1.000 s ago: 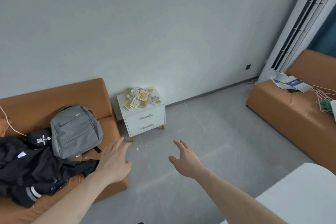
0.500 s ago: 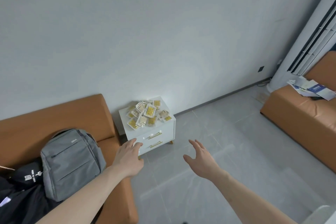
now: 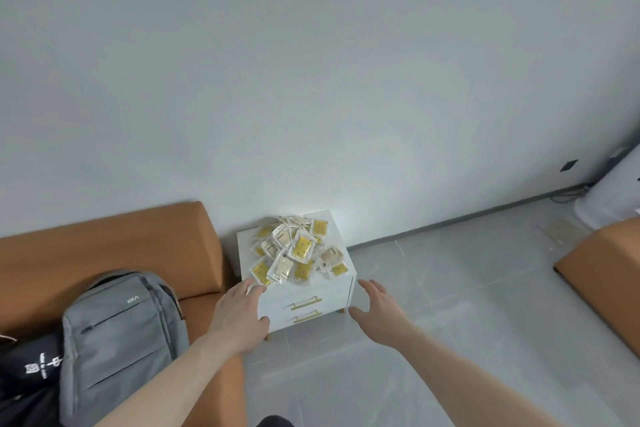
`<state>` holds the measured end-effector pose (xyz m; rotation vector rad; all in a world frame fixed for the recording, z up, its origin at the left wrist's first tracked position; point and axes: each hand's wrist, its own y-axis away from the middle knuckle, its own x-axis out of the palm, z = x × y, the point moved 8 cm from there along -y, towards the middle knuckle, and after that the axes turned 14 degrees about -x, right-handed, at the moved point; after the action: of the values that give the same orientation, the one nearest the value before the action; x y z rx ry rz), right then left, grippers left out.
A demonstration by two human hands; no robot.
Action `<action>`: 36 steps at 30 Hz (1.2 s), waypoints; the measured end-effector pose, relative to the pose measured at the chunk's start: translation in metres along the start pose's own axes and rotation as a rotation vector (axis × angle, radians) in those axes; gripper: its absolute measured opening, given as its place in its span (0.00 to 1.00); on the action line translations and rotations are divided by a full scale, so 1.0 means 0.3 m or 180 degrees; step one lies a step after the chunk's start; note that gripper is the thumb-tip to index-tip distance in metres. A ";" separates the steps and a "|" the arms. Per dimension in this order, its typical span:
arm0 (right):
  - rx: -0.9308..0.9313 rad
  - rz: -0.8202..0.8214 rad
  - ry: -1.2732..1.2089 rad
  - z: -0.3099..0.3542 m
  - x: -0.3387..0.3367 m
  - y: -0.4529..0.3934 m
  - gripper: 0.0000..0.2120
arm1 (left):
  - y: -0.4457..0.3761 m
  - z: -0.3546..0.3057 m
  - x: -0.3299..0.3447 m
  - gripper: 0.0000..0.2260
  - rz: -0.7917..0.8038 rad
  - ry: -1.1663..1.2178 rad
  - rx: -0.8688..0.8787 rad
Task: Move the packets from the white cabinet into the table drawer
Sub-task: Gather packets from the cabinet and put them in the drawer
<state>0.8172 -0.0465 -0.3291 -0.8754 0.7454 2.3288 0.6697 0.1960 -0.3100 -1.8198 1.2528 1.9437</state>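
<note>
Head view: packets [image 3: 297, 250] heaped on white cabinet [image 3: 311, 302], just beyond left hand [image 3: 239, 317]; right hand [image 3: 379, 312] beside cabinet. Both released, empty.

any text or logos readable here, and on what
"XIKA": small logo on the grey backpack, read uncertainly.
White print on the black item at lower left: too blurred to read.
Packets on the cabinet: print too small to read.
</note>
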 end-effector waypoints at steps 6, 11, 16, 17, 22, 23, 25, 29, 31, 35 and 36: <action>-0.0037 0.0133 -0.0111 0.024 -0.004 -0.308 0.33 | -0.285 0.058 -0.031 0.27 0.0261 0.0068 -0.0299; 0.0272 0.0160 -0.0216 -0.022 0.025 -0.552 0.33 | -0.571 0.047 -0.037 0.28 0.0528 0.0032 -0.0266; 0.0876 0.0020 -0.0568 -0.071 0.103 -0.815 0.31 | -0.905 0.033 0.014 0.27 0.0874 -0.0070 -0.0095; 0.0973 -0.0013 -0.0628 -0.082 0.129 -0.864 0.31 | -0.971 0.029 0.039 0.26 0.0947 -0.0070 -0.0076; 0.1266 -0.0053 -0.0838 -0.174 0.282 -1.095 0.30 | -1.267 0.029 0.232 0.23 0.1245 -0.0001 -0.0142; 0.1304 -0.0076 -0.0888 -0.201 0.313 -1.140 0.30 | -1.313 0.027 0.282 0.21 0.1300 0.0064 -0.0192; 0.1358 -0.0151 -0.0944 -0.265 0.382 -1.232 0.31 | -1.390 0.028 0.391 0.18 0.1390 0.0223 -0.0321; 0.1451 -0.0322 -0.0980 -0.384 0.525 -1.398 0.33 | -1.480 0.050 0.586 0.16 0.1386 0.0570 -0.0637; 0.1528 -0.0420 -0.0948 -0.435 0.585 -1.458 0.35 | -1.509 0.061 0.660 0.18 0.1275 0.0736 -0.0775; 0.1650 -0.0618 -0.0971 -0.498 0.677 -1.544 0.36 | -1.558 0.076 0.752 0.20 0.1076 0.0970 -0.0905; 0.1682 -0.0646 -0.0995 -0.504 0.693 -1.557 0.36 | -1.568 0.081 0.770 0.20 0.1042 0.0997 -0.0921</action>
<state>1.0462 0.2423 -0.7143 -0.3260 1.0123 1.8891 0.9073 0.4145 -0.7235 -2.2545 1.5108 2.1642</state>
